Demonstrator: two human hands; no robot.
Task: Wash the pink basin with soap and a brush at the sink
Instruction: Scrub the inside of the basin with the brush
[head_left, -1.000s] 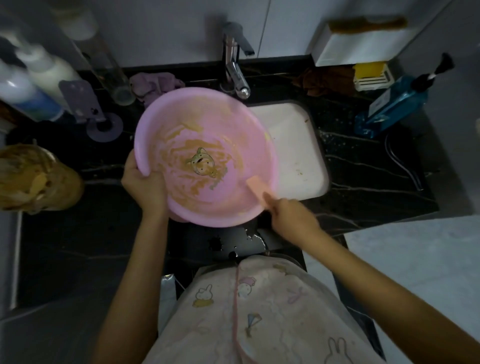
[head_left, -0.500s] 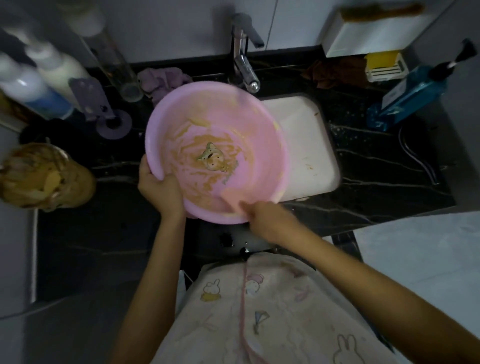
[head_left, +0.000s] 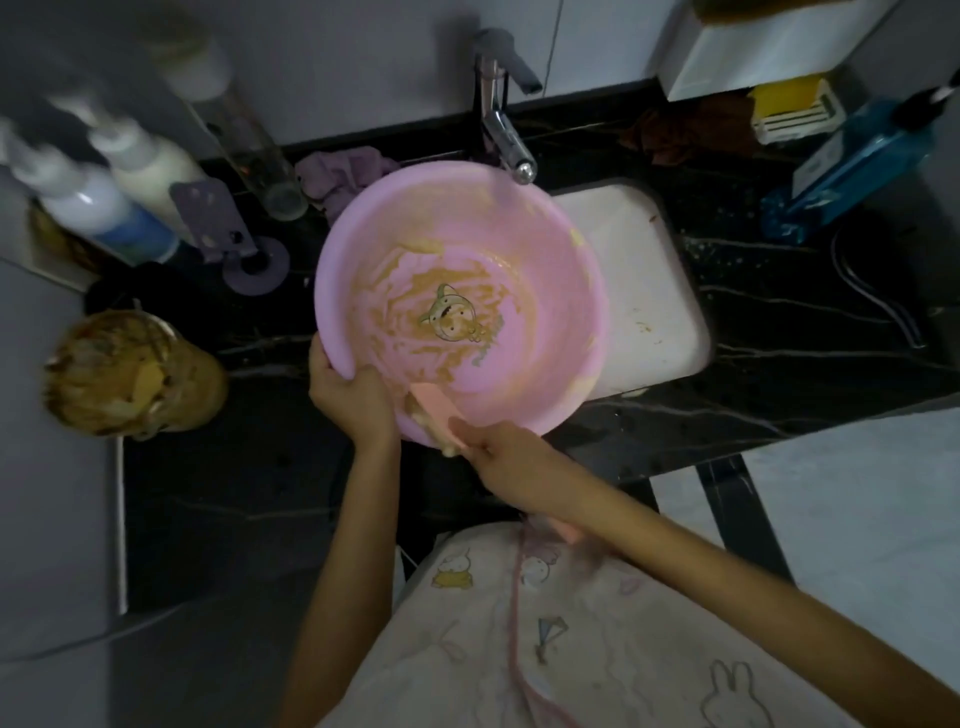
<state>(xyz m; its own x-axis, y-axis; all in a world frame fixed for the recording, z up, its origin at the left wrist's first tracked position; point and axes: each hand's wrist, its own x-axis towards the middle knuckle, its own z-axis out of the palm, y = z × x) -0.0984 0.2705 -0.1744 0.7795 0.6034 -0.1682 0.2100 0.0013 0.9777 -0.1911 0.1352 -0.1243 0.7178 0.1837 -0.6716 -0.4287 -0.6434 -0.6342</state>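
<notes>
No legible text (all too blurred)

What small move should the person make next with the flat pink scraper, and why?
Probably sweep the flat pink scraper, held in the right hand at the near wall, forward across the floor of the pink basin: yellow-brown smears coat the middle around the printed figure, and the left hand grips the near rim, steadying it.

My left hand (head_left: 349, 395) grips the smeared pink basin (head_left: 545, 270) by its rim, over the sink (head_left: 649, 291). My right hand (head_left: 506, 457) holds a pink scraper (head_left: 434, 402) against its near wall.

One basin (head_left: 545, 249), one scraper (head_left: 439, 402), two hands (head_left: 353, 395) (head_left: 511, 457)
</notes>
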